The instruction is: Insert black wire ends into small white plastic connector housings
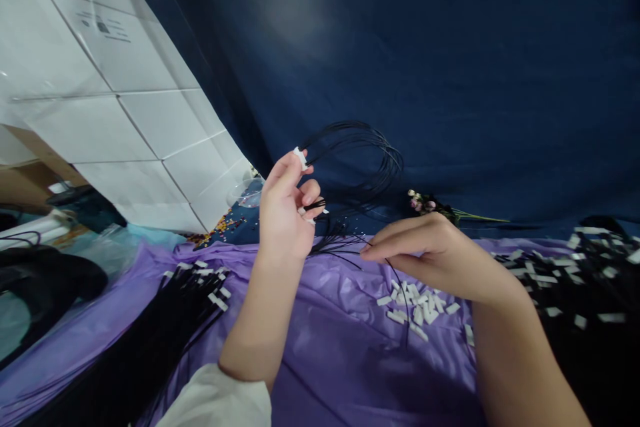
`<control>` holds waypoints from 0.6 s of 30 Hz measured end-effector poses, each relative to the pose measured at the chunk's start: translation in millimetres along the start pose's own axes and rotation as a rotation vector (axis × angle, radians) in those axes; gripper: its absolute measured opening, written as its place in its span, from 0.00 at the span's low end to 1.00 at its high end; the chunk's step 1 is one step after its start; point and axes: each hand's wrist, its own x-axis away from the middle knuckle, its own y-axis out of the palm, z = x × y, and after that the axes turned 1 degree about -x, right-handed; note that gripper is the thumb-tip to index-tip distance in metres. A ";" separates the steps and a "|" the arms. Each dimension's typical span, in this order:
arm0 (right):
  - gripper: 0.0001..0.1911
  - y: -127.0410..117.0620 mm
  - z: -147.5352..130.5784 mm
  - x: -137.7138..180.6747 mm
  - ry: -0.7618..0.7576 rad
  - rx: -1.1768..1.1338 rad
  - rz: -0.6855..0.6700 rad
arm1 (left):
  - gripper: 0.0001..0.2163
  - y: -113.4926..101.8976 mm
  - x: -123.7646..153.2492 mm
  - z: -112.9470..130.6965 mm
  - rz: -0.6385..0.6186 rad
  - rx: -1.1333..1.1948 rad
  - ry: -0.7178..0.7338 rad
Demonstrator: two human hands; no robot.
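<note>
My left hand (pixel 286 213) is raised above the purple sheet (pixel 325 347), fingers closed round a bundle of thin black cords (pixel 365 160) that loop up and to the right. A small white clip (pixel 301 157) sits at its fingertips. My right hand (pixel 425 250) reaches in from the right, fingers pinched together on a single black cord end near the bundle's loose ends. Just under that hand lies a small heap of white clips (pixel 417 307).
A pile of black cords with white clips (pixel 165 320) lies at lower left, another (pixel 585 273) at right. White boxes (pixel 115 113) stack up at left. Dark blue cloth (pixel 450 67) hangs behind. Small coloured beads (pixel 220 227) and a pink flower sprig (pixel 425 203) lie further back.
</note>
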 end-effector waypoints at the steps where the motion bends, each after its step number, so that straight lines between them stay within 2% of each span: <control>1: 0.19 -1.0 0.7 0.1 -0.015 -0.037 0.014 | 0.10 -0.1 0.0 -0.2 -0.004 0.000 0.001; 5: 0.13 -6.4 6.2 3.0 -0.070 -0.177 0.170 | 0.10 -0.5 0.2 -1.1 -0.007 -0.009 -0.002; 9: 0.10 -7.7 19.2 6.3 -0.077 -0.337 0.441 | 0.10 -0.3 1.2 -2.7 -0.022 -0.014 -0.012; 13: 0.06 -8.6 29.1 6.2 -0.174 -0.469 0.658 | 0.11 0.2 2.1 -5.0 -0.037 -0.017 -0.011; 15: 0.05 -12.2 29.1 6.8 -0.241 -0.492 0.713 | 0.11 0.7 2.5 -6.1 -0.042 -0.018 -0.010; 18: 0.09 -19.7 23.8 9.6 -0.249 -0.420 0.708 | 0.11 2.1 3.8 -7.8 -0.051 -0.021 -0.018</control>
